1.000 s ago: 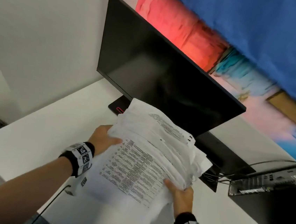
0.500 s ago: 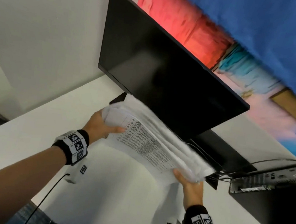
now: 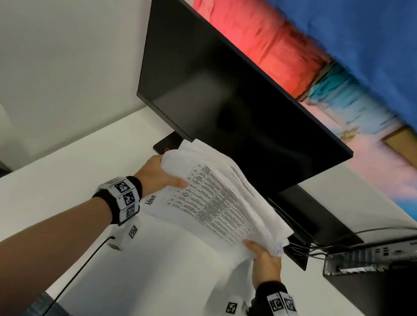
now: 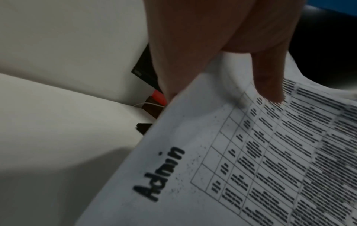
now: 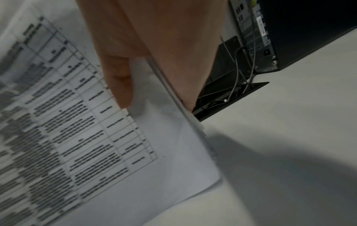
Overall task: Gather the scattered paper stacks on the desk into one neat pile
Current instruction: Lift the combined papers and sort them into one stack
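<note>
A thick stack of printed sheets (image 3: 218, 200) hangs in the air above the white desk (image 3: 53, 175), tilted up on edge in front of the monitor. Its top page (image 4: 251, 160) carries a table and the handwritten word "Admin". My left hand (image 3: 160, 176) grips the stack's far left end, thumb (image 4: 268, 79) on the top page. At the near right end my right hand (image 3: 265, 260) grips it too, thumb (image 5: 119, 82) on top and fingers underneath. The sheet edges (image 5: 179, 100) lie uneven.
A black monitor (image 3: 229, 95) stands just behind the stack on its base (image 3: 165, 144). At the right a black computer box (image 3: 382, 261) sits with cables (image 3: 306, 248) running to a desk opening. A black cord (image 3: 79, 270) trails off the near edge.
Both hands have lifted the stack off the desk and tipped it up on edge. They hold it at about the same height as half a second ago.
</note>
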Available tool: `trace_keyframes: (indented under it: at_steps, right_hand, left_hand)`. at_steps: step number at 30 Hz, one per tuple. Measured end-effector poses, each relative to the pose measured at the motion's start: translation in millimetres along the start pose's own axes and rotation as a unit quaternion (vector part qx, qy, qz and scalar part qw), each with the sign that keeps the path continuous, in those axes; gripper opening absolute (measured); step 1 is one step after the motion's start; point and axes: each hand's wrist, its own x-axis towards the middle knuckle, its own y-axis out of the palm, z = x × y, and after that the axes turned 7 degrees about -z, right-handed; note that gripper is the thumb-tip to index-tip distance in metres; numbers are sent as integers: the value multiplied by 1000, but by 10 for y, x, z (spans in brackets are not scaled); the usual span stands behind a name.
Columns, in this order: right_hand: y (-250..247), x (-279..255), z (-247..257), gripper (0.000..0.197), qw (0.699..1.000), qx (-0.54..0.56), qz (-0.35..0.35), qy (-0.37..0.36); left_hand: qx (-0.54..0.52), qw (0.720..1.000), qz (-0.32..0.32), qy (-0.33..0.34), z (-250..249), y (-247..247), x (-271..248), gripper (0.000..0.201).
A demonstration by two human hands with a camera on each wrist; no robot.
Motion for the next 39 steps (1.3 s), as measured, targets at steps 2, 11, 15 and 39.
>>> trace_keyframes:
  at_steps: [2,11,15,39]
  right_hand:
    - [-1,17,49,51,1000,14,-6,-19]
    - [-126,20,105,48,994,20,6,-110]
    - [-62,-39,143,68,987,-22,-5,-162]
    - [36,-90,324,36,890,-171,-50,-420]
  left_hand:
    - [-21,999,-23,5,-22,24,9,58]
    - [-91,985,-115,86,-194,1,-10,30]
    - [-100,984,-140,54,-258,91,32,46]
    - [35,987,-159,9,-454,174,302,38]
